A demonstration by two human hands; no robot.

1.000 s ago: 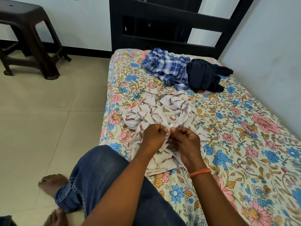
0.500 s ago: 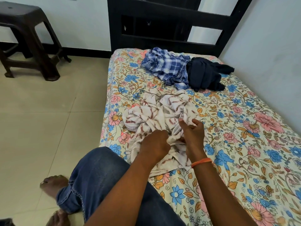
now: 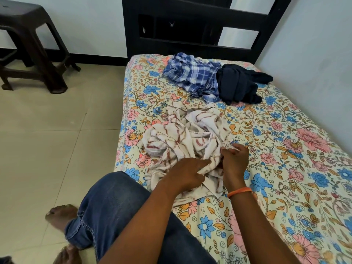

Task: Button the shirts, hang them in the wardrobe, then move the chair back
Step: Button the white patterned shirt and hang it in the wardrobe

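Observation:
A crumpled white shirt with reddish-brown streaks (image 3: 182, 134) lies on the bed in front of me. My left hand (image 3: 185, 173) lies on its near folds, forefinger stretched out and the other fingers curled into the cloth. My right hand (image 3: 233, 161), with an orange band at the wrist, pinches a fold at the shirt's right edge. Farther back lie a blue checked shirt (image 3: 192, 75) and a dark navy shirt (image 3: 240, 84), both bunched up and touching each other. No buttons can be made out.
The bed has a floral sheet (image 3: 285, 168) and a black headboard (image 3: 190, 25); a pale wall runs along its right side. A dark brown plastic chair (image 3: 32, 44) stands on the tiled floor at the far left. My knee in jeans (image 3: 114, 206) is at the bed's near edge.
Both hands were pinching the shirt together near its lower edge. They have since parted: the right hand moved up and right along the cloth, and the left hand spread over the near folds.

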